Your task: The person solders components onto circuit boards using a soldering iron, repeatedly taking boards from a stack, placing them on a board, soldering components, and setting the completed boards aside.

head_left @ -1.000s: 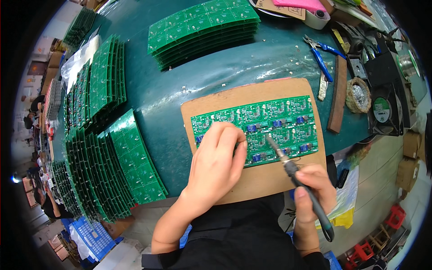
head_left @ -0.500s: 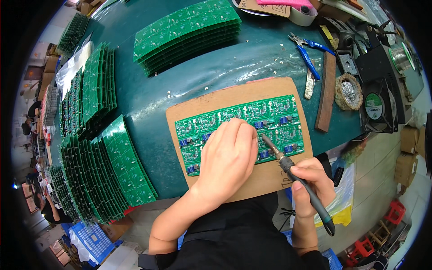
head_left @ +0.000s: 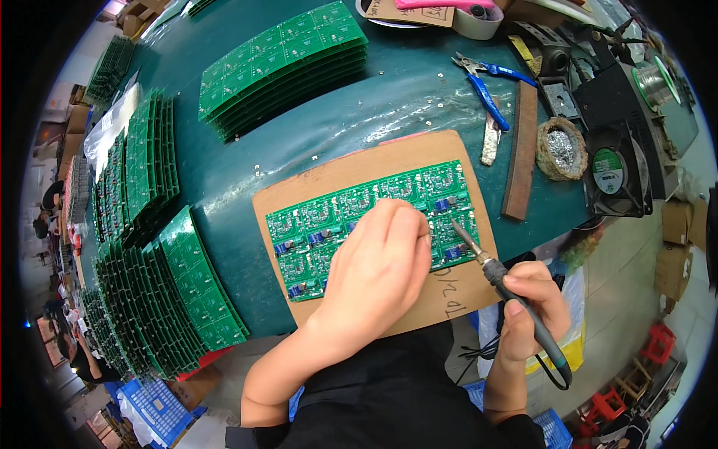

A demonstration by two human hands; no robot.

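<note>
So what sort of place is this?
It looks like an electronics workshop: there are stacks of green circuit boards, a soldering iron in the right hand, and a reel of what looks like solder wire.

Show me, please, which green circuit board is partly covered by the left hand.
It is the populated board lying alone on the brown sheet, partly hidden by the left hand. The other green boards are grouped together elsewhere.

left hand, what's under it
Under the left hand is part of a green circuit board, lying on a brown sheet; blue components show on either side. The covered area, and anything the fingers may pinch, cannot be seen.
</note>
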